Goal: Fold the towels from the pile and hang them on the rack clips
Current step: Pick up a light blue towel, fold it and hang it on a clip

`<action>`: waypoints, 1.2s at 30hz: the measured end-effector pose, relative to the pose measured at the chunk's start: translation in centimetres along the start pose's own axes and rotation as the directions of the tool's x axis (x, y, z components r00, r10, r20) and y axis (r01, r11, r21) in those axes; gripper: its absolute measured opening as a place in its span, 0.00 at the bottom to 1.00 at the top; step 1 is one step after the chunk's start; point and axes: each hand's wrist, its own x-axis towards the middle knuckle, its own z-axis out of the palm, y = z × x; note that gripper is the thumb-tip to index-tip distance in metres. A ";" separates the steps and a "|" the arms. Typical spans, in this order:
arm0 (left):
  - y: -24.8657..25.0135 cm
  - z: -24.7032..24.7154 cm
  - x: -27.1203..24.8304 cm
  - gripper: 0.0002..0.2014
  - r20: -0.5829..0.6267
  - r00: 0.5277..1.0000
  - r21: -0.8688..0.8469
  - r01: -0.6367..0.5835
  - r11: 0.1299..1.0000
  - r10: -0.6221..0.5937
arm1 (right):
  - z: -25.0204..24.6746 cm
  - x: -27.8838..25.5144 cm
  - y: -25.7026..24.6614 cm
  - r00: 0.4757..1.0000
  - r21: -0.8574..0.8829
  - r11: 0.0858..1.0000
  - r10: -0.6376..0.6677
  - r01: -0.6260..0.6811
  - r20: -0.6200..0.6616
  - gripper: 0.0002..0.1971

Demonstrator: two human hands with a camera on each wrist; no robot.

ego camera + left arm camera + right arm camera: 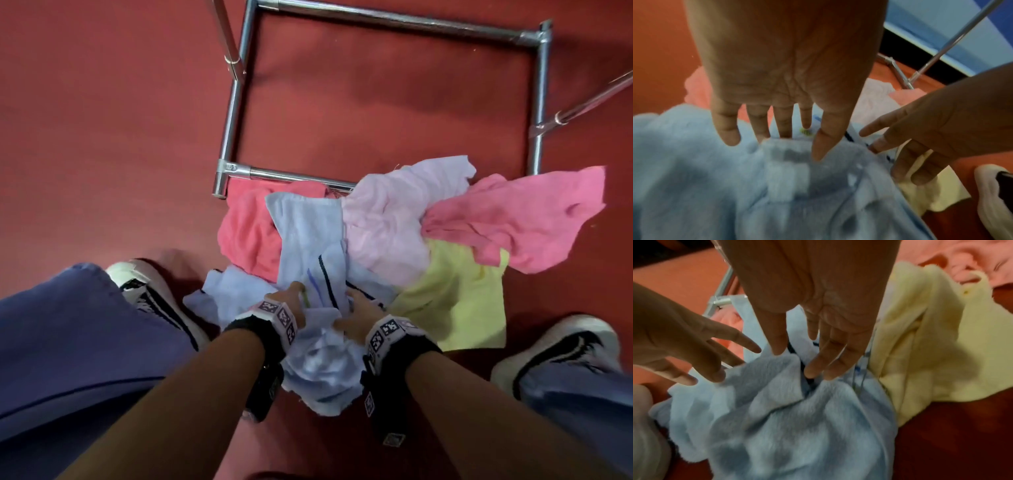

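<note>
Your left hand [291, 301] and right hand [359, 313] rest straight-fingered, grip open, on the blue towel [318, 370] bunched beneath both palms.

Both my forearms bare; black wrist straps [394, 346] carrying white blocks printed with black square codes. Blue-purple trousers [68, 342]. White shoes [561, 349] with black side stripes, one either side.

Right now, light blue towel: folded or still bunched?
Bunched. The light blue towel lies crumpled on the pile, both hands touching it with straight fingers.
</note>
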 end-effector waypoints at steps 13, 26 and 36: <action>3.8 -6.4 -6.7 0.17 -0.168 0.956 0.006 -0.243 0.970 0.241 | -4.5 -4.0 -4.1 0.954 0.029 0.988 -0.142 0.155 -0.265 0.18; 9.2 -14.1 -32.2 0.17 -0.538 0.658 0.224 -0.491 0.842 0.527 | -16.2 -30.1 -9.8 0.633 -0.069 0.851 -0.438 0.520 -0.638 0.13; 10.2 -16.8 -44.2 0.17 -0.742 0.323 0.234 -0.696 0.679 0.587 | -20.3 -45.6 -10.7 0.356 -0.240 0.741 -0.547 0.627 -0.758 0.16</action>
